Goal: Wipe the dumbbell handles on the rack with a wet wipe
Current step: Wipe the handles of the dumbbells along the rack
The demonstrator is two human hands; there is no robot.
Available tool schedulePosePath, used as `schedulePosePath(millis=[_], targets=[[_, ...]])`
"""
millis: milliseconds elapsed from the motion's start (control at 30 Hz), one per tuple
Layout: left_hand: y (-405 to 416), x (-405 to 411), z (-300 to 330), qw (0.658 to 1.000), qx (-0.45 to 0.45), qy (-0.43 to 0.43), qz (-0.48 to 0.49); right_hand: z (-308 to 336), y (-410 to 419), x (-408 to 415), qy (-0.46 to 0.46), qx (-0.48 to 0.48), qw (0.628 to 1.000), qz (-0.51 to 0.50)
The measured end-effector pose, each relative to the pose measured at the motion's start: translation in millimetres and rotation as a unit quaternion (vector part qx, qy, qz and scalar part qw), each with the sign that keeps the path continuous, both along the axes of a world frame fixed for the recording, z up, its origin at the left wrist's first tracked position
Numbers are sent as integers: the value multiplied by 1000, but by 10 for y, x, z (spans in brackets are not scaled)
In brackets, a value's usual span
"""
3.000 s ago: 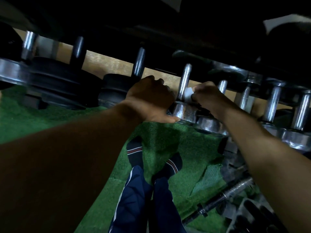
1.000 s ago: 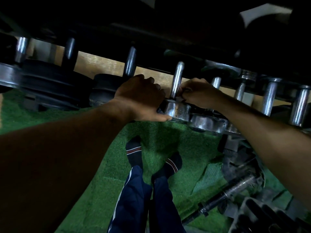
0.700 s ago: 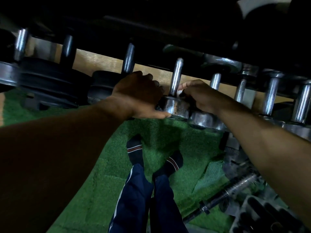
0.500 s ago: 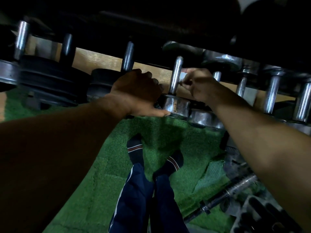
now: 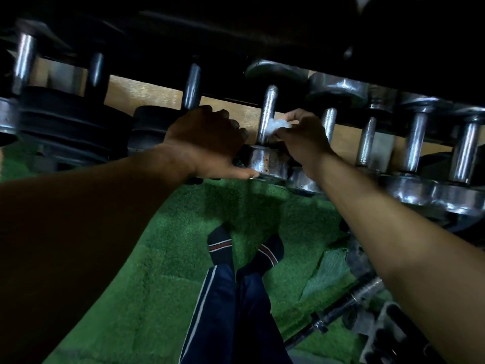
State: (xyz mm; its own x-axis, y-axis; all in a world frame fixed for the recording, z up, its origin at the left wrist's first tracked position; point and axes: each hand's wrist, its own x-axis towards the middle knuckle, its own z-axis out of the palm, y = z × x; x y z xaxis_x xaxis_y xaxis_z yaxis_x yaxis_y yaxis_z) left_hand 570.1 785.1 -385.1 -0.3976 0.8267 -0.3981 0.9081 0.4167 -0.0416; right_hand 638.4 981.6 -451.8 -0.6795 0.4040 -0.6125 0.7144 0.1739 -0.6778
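Observation:
A row of chrome dumbbells lies across the dark rack [image 5: 236, 30], handles pointing away from me. My right hand [image 5: 304, 137] pinches a crumpled white wet wipe [image 5: 275, 126] and holds it against the right side of the middle dumbbell's handle [image 5: 269, 106], near its lower end. My left hand [image 5: 207, 143] grips the near chrome head of that same dumbbell [image 5: 265, 162] from the left, thumb along its lower rim.
More chrome handles [image 5: 414, 143] stand to the right, black-plated dumbbells [image 5: 63, 127] to the left. Below is green turf [image 5: 147, 279] with my socked feet [image 5: 244, 253]. A barbell bar [image 5: 349, 298] and dark plates lie on the floor at lower right.
My right hand slid the wipe up and down the middle handle, rising from the base to higher up, and now sits near mid-handle. My left hand kept its hold on the dumbbell head.

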Motion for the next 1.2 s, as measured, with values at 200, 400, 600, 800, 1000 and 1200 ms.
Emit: schedulePosePath(millis=[200, 400, 600, 800, 1000, 1200], targets=[[7, 23, 64, 1000, 7, -4, 8, 83, -57, -208, 115, 106, 987, -16], [7, 18, 93, 1000, -3, -11, 17, 98, -132, -109, 170, 221, 945, 170], [11, 19, 131, 1000, 5, -22, 19, 256, -35, 85, 52, 105, 961, 252], [7, 11, 171, 999, -1, -26, 18, 489, 152, 241, 11, -75, 997, -28], [13, 22, 135, 1000, 3, -11, 4, 575, 325, 565, 39, -46, 995, -82], [-12, 24, 126, 1000, 13, -9, -5, 682, 304, 568, 73, -79, 985, -136]])
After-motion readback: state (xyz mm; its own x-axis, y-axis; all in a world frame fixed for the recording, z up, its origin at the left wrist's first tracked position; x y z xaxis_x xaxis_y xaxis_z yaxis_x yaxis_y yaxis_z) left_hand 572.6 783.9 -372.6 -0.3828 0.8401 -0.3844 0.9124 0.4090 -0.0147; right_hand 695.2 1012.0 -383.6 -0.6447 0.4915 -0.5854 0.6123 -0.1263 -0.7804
